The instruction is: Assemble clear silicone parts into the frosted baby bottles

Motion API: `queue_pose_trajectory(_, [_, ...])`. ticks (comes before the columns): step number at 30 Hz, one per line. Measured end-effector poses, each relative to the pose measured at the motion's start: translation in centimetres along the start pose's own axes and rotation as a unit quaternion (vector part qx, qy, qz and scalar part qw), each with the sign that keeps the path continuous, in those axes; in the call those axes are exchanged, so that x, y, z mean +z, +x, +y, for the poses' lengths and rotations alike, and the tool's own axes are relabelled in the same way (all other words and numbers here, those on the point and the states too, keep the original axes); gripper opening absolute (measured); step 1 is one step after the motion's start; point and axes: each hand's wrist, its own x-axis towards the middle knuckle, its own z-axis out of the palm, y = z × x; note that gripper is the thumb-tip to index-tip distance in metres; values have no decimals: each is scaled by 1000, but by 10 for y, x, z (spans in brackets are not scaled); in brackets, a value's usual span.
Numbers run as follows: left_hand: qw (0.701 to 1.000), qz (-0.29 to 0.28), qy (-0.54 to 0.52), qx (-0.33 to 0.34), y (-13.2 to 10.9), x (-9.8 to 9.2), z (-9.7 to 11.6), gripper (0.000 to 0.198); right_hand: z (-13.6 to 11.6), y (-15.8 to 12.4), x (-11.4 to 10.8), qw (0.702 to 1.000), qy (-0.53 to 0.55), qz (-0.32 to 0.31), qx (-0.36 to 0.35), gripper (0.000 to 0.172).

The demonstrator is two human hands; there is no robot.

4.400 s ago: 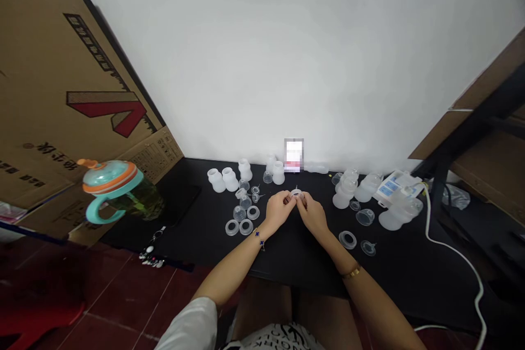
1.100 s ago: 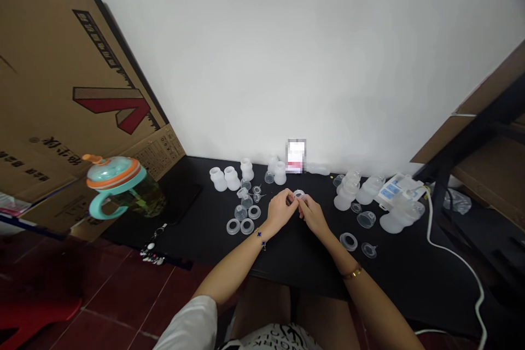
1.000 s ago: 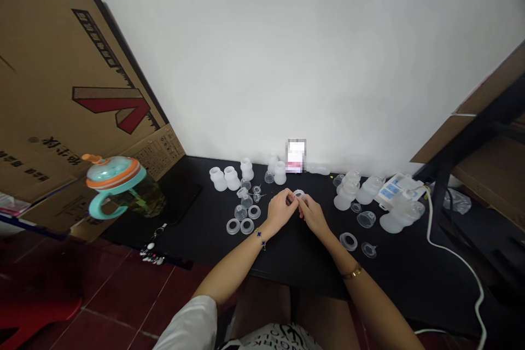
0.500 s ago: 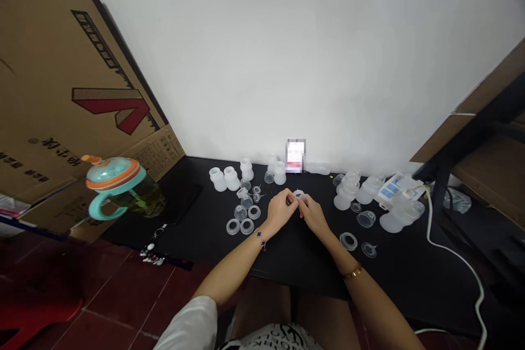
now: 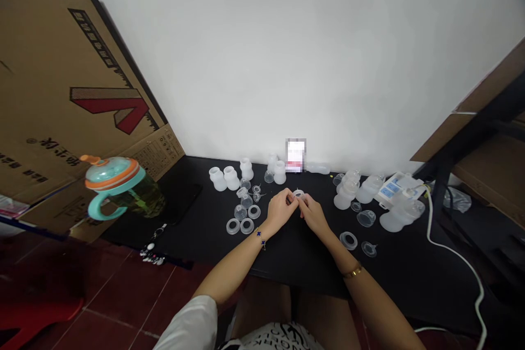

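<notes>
Both hands meet over the middle of the black table. My left hand (image 5: 281,206) and my right hand (image 5: 313,211) pinch a small whitish bottle collar ring (image 5: 298,193) between their fingertips, which partly cover it. A clear nipple may be seated in the ring, but I cannot make that out. Left of my hands lie several white collar rings (image 5: 246,226) and clear nipples (image 5: 246,200). To the right, near my forearm, rest another collar ring (image 5: 348,240) and a clear nipple with a thin tip (image 5: 369,249).
White bottle bodies (image 5: 232,178) stand at the back left. Assembled bottles (image 5: 347,191) cluster on the right by a white box (image 5: 398,189) and a white cable (image 5: 447,251). A teal-lidded cup (image 5: 123,186) stands left, beside a cardboard box (image 5: 49,93). A blurred-out screen (image 5: 296,155) leans against the wall.
</notes>
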Motion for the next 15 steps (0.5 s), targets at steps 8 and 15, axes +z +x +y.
queue_pose_trajectory(8, [1000,5,-2,6,0,2,-2,14,0,0,0,1000,5,0,0,31])
queue_pose_trajectory(15, [1000,-2,1,-2,1,2,-1,14,1,1,0,1000,-9,4,-5,31])
